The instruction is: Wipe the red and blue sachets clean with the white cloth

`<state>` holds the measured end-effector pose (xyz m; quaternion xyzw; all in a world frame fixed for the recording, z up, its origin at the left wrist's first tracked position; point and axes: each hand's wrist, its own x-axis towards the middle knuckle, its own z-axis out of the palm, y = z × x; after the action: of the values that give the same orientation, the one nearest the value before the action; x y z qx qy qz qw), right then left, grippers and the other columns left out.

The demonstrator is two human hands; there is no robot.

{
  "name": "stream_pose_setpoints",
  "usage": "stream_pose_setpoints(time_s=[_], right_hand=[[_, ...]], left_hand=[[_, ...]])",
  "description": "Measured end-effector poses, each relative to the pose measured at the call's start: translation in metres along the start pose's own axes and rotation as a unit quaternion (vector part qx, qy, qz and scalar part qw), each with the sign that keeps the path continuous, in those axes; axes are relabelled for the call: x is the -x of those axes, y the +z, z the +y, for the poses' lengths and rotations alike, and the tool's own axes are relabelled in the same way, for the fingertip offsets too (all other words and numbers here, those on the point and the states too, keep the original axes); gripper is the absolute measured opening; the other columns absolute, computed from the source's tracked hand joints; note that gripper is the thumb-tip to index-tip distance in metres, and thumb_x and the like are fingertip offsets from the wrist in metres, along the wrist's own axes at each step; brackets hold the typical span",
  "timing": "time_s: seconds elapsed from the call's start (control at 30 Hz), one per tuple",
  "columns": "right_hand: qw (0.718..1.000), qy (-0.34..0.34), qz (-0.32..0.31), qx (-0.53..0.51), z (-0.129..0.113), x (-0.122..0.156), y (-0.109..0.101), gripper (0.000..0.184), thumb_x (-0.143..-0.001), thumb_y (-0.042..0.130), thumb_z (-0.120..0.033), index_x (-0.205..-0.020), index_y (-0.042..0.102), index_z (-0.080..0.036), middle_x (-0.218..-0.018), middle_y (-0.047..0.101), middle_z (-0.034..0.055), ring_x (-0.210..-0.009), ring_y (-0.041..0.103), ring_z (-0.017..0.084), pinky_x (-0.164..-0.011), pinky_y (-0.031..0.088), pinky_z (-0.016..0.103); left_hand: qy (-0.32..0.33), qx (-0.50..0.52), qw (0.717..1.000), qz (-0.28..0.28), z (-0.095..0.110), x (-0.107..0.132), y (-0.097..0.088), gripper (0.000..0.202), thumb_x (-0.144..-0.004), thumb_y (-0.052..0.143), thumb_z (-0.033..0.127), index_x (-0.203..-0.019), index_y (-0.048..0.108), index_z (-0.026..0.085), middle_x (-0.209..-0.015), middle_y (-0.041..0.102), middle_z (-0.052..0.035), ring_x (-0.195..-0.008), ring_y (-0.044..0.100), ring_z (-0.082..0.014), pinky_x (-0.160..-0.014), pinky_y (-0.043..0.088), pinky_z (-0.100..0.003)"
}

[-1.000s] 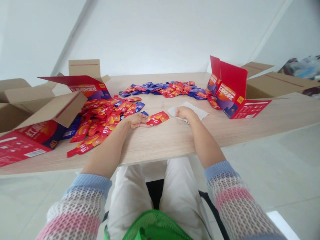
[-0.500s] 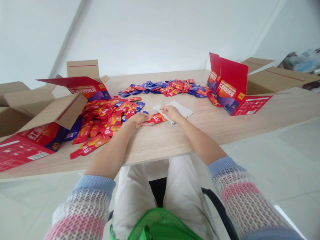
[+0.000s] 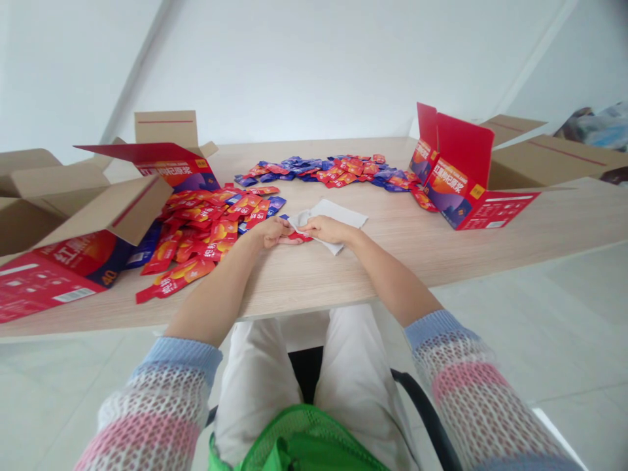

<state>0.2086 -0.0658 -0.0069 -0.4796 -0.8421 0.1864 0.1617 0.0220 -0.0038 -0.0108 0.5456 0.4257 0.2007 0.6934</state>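
Head view: white sheet (image 3: 338,214) between hands (image 3: 272,232) (image 3: 328,229)

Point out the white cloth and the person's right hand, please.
white cloth (image 3: 342,214), head view, its bare middle
right hand (image 3: 326,229), head view, the back of the hand

The head-worn camera looks forward and down at the tabletop (image 3: 392,268), seemingly close.

The left forearm (image 3: 210,297) and right forearm (image 3: 392,278) angle inward from the lower frame toward the center. The left hand (image 3: 273,231) and right hand (image 3: 328,229) rest palms down, fingertips close together.
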Motion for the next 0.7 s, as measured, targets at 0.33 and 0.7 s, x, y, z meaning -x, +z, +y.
stream_pose_setpoints(time_s=[0.33, 0.7], right_hand=[[0.984, 0.07, -0.076, -0.147, 0.032, 0.019, -0.025, 0.033, -0.078, 0.064, -0.026, -0.111, 0.07, -0.023, -0.101, 0.072, -0.0031, -0.083, 0.061, 0.014, -0.081, 0.044, 0.022], [0.956, 0.181, -0.034, -0.227, 0.03, 0.026, -0.029, 0.033, -0.081, 0.061, -0.027, -0.112, 0.07, -0.019, -0.079, 0.07, -0.0014, -0.064, 0.053, 0.011, -0.061, 0.042, 0.019]], left_hand=[[-0.016, 0.013, 0.999, -0.039, -0.003, -0.011, -0.009, 0.017, -0.074, 0.06, -0.009, -0.073, 0.063, 0.007, -0.071, 0.069, -0.0075, -0.073, 0.07, -0.019, -0.077, 0.059, -0.033], [0.002, -0.011, 1.0, -0.017, -0.002, -0.003, 0.0, 0.018, -0.077, 0.054, -0.008, -0.075, 0.056, 0.009, -0.072, 0.068, -0.0086, -0.068, 0.071, -0.0185, -0.077, 0.059, -0.034]])
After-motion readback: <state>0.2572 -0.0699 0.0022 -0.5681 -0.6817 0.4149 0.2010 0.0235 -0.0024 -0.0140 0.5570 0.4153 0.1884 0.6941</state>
